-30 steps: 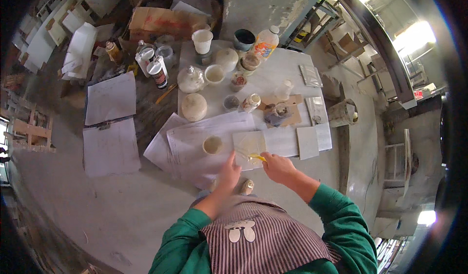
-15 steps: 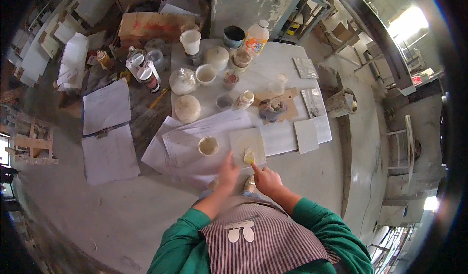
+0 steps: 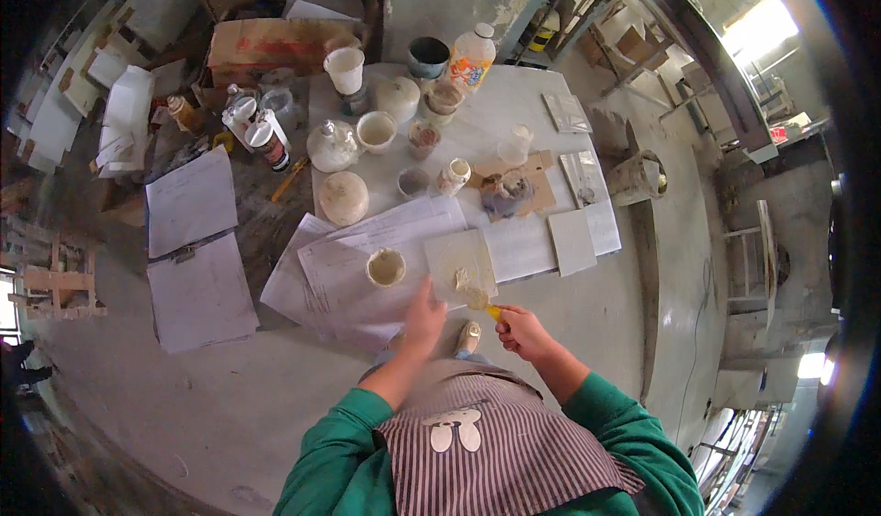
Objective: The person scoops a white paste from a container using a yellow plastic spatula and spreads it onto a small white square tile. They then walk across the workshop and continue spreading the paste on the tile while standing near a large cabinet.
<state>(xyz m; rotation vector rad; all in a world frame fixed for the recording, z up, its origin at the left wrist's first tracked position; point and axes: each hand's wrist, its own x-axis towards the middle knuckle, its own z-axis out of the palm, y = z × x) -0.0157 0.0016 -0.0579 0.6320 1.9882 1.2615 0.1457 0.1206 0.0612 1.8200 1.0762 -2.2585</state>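
My right hand (image 3: 523, 332) is closed around the yellow handle of a putty knife (image 3: 494, 312). The knife's blade carries pale paste and sits over the front edge of a whitish square plate (image 3: 440, 252). A dab of cream paste (image 3: 461, 279) lies on that plate, just behind the blade. My left hand (image 3: 425, 321) is beside the plate's near left corner, index finger stretched out, nothing seen in it; it is slightly blurred, and whether it touches the plate is unclear. Left of the plate, a cup with beige contents (image 3: 385, 266) stands on paper sheets (image 3: 335, 282).
Jars, cups and a bottle with an orange label (image 3: 472, 57) crowd the table's far side. A dark lump (image 3: 506, 195) rests on a cardboard piece (image 3: 540, 192). Pale tiles (image 3: 573, 241) line the right edge. Spray cans (image 3: 269, 144) and papers (image 3: 193, 202) are at left.
My right hand has drawn slightly right, and the putty knife now slants across the plate's front edge with its blade visible. The paste's shape has changed. The whole view has shifted a little.
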